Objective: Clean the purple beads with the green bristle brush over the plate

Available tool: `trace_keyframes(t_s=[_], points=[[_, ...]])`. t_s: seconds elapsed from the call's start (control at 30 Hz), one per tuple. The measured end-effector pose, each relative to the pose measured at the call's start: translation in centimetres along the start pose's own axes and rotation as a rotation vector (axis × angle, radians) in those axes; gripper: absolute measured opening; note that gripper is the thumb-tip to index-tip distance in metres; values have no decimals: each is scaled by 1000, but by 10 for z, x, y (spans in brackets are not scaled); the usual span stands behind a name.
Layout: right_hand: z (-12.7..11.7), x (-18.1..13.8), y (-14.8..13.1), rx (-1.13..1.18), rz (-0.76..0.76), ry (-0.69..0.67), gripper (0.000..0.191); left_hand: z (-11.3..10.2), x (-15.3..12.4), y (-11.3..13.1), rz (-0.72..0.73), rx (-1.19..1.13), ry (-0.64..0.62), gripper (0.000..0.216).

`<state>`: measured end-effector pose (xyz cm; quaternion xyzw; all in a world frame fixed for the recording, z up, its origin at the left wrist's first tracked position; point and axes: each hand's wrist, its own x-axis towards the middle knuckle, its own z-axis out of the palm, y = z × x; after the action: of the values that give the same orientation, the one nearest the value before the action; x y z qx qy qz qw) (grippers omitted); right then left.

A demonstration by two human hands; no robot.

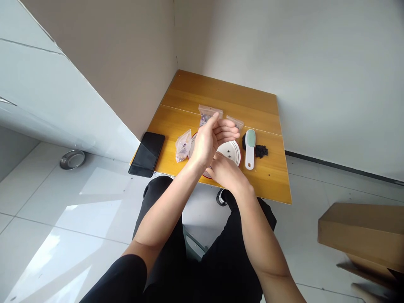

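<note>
From my head camera, my left hand [205, 145] is open and holds nothing, just over a white plate [230, 152] on the wooden table [221, 90]. My right hand [226, 171] is under it, and I can't tell what its fingers do. If I bump down, I could knock the plastic bag [208, 118] or the dark crumbs [261, 151].
</note>
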<state>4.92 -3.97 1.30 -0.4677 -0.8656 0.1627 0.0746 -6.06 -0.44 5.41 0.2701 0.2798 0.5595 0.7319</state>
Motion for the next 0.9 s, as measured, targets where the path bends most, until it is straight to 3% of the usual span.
trace_keyframes(t_s=[0.2,0.5,0.73,0.9], points=[[-3,2,-4,46,105,-33,22,-20,16,-24,-20,-5,1,42],[-1,2,0,99,124,-100,22,-40,28,-27,-44,-85,135,38],[-20,-3,23,340,152,20,18,-44,34,-34,-35,-194,279,38],[-28,-4,36,516,119,205,13,-42,33,-39,-53,-218,320,39]])
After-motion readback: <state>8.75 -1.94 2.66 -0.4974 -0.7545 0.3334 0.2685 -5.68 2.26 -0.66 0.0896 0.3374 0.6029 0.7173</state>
